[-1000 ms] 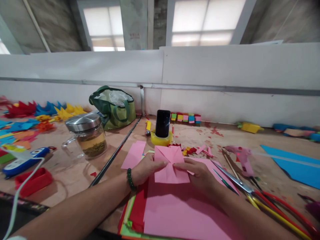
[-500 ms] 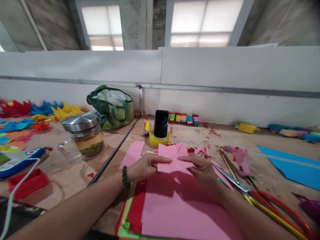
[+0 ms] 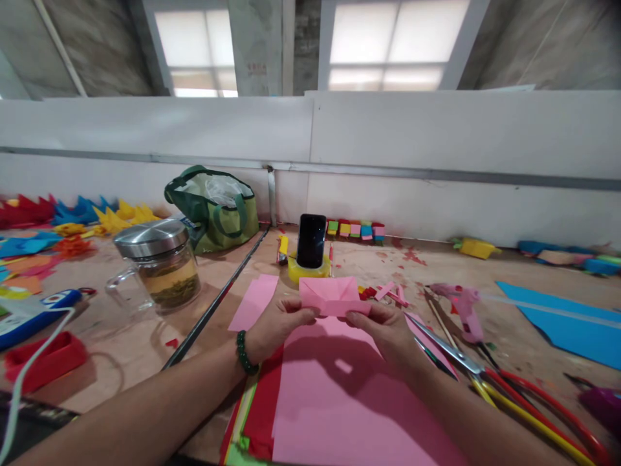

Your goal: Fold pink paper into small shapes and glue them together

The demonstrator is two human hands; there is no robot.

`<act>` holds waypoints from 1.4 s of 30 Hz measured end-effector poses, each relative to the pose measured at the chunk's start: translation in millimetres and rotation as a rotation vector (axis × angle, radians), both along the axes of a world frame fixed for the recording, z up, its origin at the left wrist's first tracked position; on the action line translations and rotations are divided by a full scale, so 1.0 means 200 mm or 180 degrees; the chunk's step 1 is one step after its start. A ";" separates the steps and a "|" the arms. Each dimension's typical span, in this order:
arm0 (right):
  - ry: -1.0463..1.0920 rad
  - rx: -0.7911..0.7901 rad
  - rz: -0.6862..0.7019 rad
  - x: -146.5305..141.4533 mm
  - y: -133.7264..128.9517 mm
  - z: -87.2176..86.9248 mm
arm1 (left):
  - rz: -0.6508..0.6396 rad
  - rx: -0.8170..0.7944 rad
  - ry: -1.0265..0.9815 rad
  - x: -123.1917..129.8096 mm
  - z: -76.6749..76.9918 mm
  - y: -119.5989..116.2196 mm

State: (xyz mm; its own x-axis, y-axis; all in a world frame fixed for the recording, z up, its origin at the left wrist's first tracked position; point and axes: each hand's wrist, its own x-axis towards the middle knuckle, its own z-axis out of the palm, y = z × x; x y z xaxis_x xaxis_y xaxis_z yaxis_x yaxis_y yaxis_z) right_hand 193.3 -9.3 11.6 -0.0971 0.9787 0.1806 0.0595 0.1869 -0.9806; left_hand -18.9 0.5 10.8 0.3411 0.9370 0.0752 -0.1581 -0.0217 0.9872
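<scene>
A small creased pink paper [image 3: 332,292] is held up between both hands, its lower edge folded up toward me. My left hand [image 3: 279,323], with a green bead bracelet [image 3: 244,353] at the wrist, pinches its left end. The right end is pinched between the thumb and fingers of my right hand [image 3: 385,327]. Below lies a large pink sheet [image 3: 344,408] on top of a stack of red, green and other coloured sheets. A pink strip of paper [image 3: 255,302] lies left of the hands.
Scissors [image 3: 466,359] and a pink glue gun [image 3: 463,307] lie at the right, near a blue sheet [image 3: 567,323]. A phone [image 3: 311,241] stands behind the hands in a yellow tape roll [image 3: 295,268]. A glass mug [image 3: 169,278] and green bag [image 3: 233,223] stand at left.
The small pink paper, earlier more upright and spread, now has its lower edge folded up. My fingers have shifted outward to its ends, with the thumbs in front.
</scene>
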 end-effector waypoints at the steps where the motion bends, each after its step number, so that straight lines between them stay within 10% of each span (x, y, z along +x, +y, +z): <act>1: 0.0036 -0.0015 -0.0088 0.00 0.00 -0.01 | 0.0012 -0.0113 -0.0127 0.01 0.00 0.00; 7: -0.0202 0.0166 -0.0340 -0.03 -0.01 -0.01 | -0.0011 -0.0489 -0.0435 0.03 -0.02 0.00; 18: 0.0612 -0.0204 -0.0280 -0.05 0.00 -0.02 | 0.0682 0.0361 -0.0272 0.05 0.00 -0.01; 42: 0.0435 -0.0557 0.0274 -0.04 -0.01 -0.01 | 0.0108 -0.0261 0.0050 0.01 -0.01 0.00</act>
